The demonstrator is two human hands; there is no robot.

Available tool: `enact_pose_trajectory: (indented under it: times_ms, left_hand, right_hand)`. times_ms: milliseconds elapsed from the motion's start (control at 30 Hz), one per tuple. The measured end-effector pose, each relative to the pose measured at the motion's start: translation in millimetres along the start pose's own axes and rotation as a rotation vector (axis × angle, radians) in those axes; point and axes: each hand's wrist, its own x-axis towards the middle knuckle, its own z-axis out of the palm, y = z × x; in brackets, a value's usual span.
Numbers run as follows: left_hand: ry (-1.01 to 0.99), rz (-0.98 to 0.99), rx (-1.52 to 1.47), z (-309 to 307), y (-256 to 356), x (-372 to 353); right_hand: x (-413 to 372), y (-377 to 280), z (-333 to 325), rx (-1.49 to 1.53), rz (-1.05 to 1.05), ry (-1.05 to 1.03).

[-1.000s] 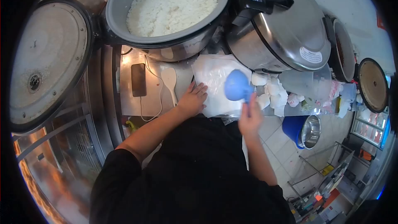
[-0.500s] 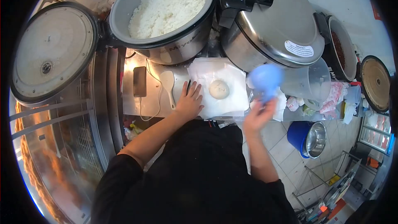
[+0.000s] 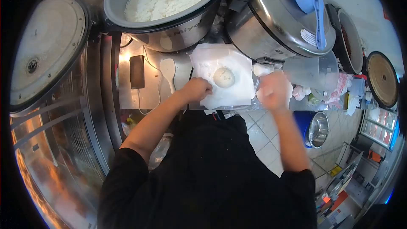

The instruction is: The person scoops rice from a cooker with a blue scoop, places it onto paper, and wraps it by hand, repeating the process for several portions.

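Observation:
A round mound of rice point(image 3: 224, 77) sits on a stack of white paper sheets point(image 3: 231, 96) on the metal counter. My left hand point(image 3: 198, 89) is closed at the lower left edge of the paper; whether its fingers pinch anything is hidden. Blurred by motion, my right hand point(image 3: 273, 90) is right of the paper, over some white bundles point(image 3: 261, 69). A blue scoop point(image 3: 319, 21) lies on the steel lid of the closed cooker. Left of the paper lies a white rice paddle point(image 3: 168, 71).
An open cooker point(image 3: 186, 32) full of white rice stands at the back left. A phone point(image 3: 137, 72) with a cable lies on the counter's left. A clear tub point(image 3: 311, 74) stands on the right, and a blue bucket point(image 3: 302, 123) with a steel bowl is below the counter.
The blue scoop has left my right hand and now lies on the cooker lid. My right hand has shifted slightly right. My left hand's fingers have curled in from being spread.

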Motion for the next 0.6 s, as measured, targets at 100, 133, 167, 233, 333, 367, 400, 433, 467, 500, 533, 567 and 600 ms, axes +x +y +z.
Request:
enact_pose_trajectory:
  times_ms: [100,133,167,233,333,367,400,433,467,500,533,567,600]
  left_hand:
    - [0.167,-0.068,-0.097,-10,7,4]
    - [0.287,-0.013,-0.079,-8,14,3]
    - [0.398,0.038,-0.062,-2,21,-2]
    - [0.324,0.096,0.083,16,35,-18]
    - [0.164,0.112,0.226,32,31,-22]
    - [0.092,0.054,0.218,35,28,-21]
    - [0.077,0.053,0.221,36,22,-18]
    - [-0.020,-0.059,0.141,28,21,-12]
    - [-0.112,-0.173,0.058,21,26,-11]
    - [-0.115,-0.181,0.056,17,36,-14]
    - [0.043,-0.118,0.128,10,52,-16]
    - [0.202,-0.051,0.200,8,63,-16]
    - [0.296,0.051,0.262,10,71,-15]
  right_hand:
    - [-55,-49,66,-0.077,0.313,-0.308]
    - [-76,-42,84,-0.099,0.364,-0.311]
    - [-93,-37,94,-0.115,0.423,-0.318]
    - [-106,-20,97,-0.062,0.338,-0.375]
    - [-123,5,100,-0.001,0.196,-0.370]
    - [-126,9,102,0.011,0.131,-0.327]
    - [-131,12,104,0.019,0.143,-0.323]
    - [-124,9,98,-0.007,0.143,-0.306]
    - [-119,7,95,-0.033,0.138,-0.292]
    - [-116,7,98,-0.025,0.139,-0.296]
    - [-111,9,101,-0.010,0.271,-0.331]
    - [-105,10,103,0.002,0.402,-0.365]
    - [-99,11,103,0.003,0.401,-0.364]
